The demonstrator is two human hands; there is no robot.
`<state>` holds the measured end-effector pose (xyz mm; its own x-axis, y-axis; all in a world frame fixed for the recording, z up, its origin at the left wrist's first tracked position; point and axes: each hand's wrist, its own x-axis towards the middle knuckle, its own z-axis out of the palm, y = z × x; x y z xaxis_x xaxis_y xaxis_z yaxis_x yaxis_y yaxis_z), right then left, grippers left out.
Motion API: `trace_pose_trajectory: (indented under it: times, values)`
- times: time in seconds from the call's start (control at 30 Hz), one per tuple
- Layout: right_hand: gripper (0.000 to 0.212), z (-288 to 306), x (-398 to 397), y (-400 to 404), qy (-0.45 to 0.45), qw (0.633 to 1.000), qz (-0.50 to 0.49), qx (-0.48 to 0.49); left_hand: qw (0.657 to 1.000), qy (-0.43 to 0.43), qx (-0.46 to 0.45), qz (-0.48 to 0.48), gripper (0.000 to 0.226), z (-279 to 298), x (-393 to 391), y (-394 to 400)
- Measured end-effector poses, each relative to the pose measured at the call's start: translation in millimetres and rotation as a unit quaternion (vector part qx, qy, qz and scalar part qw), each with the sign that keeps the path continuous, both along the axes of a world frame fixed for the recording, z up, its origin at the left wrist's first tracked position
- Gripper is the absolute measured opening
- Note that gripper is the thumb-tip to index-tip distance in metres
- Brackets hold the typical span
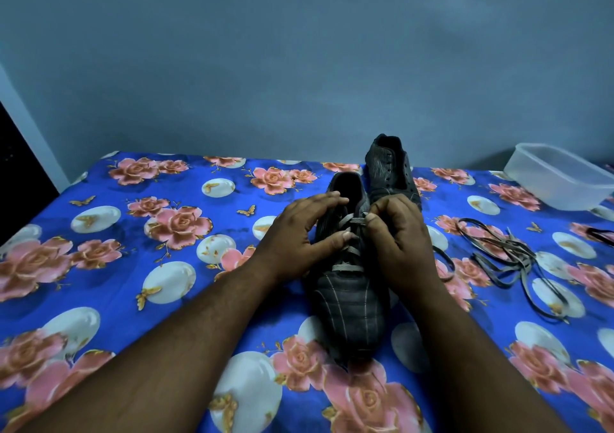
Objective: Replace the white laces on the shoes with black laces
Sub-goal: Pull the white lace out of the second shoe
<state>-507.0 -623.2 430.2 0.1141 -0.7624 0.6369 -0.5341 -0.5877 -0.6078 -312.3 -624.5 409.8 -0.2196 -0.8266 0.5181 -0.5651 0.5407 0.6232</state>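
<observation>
A dark striped shoe [352, 303] lies on the bed with its toe toward me, a white lace [349, 268] crossing its eyelets. My left hand [299, 233] rests on the shoe's left side, fingers spread over the collar, thumb touching the lace area. My right hand [398, 236] pinches the white lace near the upper right eyelets. A second dark shoe [390, 170] without a lace stands behind, against the wall. Loose laces [511, 253], black and a greyish-white one tangled together, lie on the sheet to the right.
The bed carries a blue floral sheet [166, 233]. A clear plastic container [561, 176] sits at the back right corner. A blue-grey wall rises right behind the bed. A dark gap shows past the bed's left edge.
</observation>
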Motion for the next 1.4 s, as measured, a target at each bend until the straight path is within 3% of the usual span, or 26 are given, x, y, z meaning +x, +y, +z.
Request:
trace_pose_trajectory:
  times: [0.2,0.53,0.67,0.73,0.87,1.03,1.1,1.2,1.27,1.4]
  values:
    - [0.016,-0.5,-4.2,-2.7,-0.006,1.000,0.026,-0.013,1.000,0.000,-0.003,-0.007,0.056,0.5,-3.0,0.7]
    - [0.011,0.8,-7.3,-0.2,-0.077,0.990,0.093,0.068,1.000,-0.001,0.010,-0.019,0.057,-0.2,-8.3,3.4]
    - [0.012,13.0,-9.2,3.7,-0.288,0.940,0.136,0.125,1.000,0.006,0.013,-0.012,0.057,-0.4,-4.4,2.9]
    - [0.014,18.3,-16.6,2.4,-0.322,0.933,0.107,0.116,1.000,0.005,0.012,-0.010,0.057,-0.5,-4.2,3.2]
    - [0.011,13.4,-31.2,-5.0,-0.264,0.959,-0.057,0.089,1.000,-0.003,0.005,-0.012,0.058,-0.7,-6.1,5.2]
    - [0.025,3.9,-53.2,-17.8,-0.199,0.941,-0.237,0.138,0.998,0.032,-0.051,0.035,0.040,4.8,-8.6,7.6]
    - [0.039,-1.0,-52.5,-18.2,-0.085,0.945,-0.273,0.157,0.995,0.045,-0.073,0.044,0.032,5.7,-11.6,9.2]
    - [0.046,-2.5,-40.7,-14.2,0.042,0.953,-0.272,0.124,0.992,0.048,-0.109,0.052,0.016,5.2,-13.5,9.4]
    - [0.042,-0.8,-32.9,-9.5,0.046,0.962,-0.241,0.117,0.989,0.043,-0.126,0.059,0.006,6.0,-14.4,9.1]
    - [0.037,3.6,-24.7,-2.3,0.058,0.985,-0.149,0.059,0.991,0.037,-0.107,0.068,0.008,6.2,-17.8,9.6]
